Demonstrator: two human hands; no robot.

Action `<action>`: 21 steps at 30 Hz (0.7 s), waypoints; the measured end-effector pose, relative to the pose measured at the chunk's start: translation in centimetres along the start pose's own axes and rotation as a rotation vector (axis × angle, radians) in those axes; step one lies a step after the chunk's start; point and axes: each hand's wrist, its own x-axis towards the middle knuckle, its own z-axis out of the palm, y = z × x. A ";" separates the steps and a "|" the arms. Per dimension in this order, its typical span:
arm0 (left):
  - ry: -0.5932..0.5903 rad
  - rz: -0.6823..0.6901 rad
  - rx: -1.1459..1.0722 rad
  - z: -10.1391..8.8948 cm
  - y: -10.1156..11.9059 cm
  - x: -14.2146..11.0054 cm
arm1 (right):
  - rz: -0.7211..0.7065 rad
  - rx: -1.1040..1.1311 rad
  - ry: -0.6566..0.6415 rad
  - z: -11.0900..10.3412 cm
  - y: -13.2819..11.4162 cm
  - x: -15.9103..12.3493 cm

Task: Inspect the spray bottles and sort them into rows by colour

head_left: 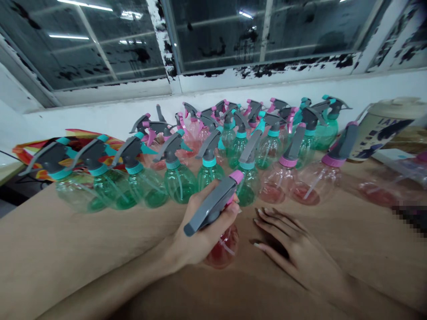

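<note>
Tabletop (90, 249) beneath, left hand (196, 244) wraps sprayer (215, 202), right hand (296, 249) palm-down.

Thin, glossy plastic on a smooth, wood-look tabletop (66, 249).
The nearest pink bottle (218, 260) and green bottles (180, 182) are shiny and see-through, their grey trigger heads (210, 206) duller, opaque plastic. From here the window panes (216, 31) gleam like glass, the white frame (207, 82) patchy and rough-looking.

Dark windows (216, 26) (paint-smeared), white wall (103, 116).
</note>
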 end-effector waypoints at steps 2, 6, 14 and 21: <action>-0.007 -0.001 0.027 0.0 -0.1 0.1 | 0.006 0.015 -0.004 0.0 0.0 0.0; 0.016 -0.017 0.057 0.1 -0.4 0.3 | 0.030 0.054 -0.017 0.1 0.1 -0.2; 0.070 0.026 0.094 0.3 -0.5 0.2 | 0.076 0.105 -0.019 0.3 0.2 -0.3; 0.091 0.058 0.130 0.3 -0.6 0.1 | 0.060 0.090 -0.002 0.3 0.1 -0.4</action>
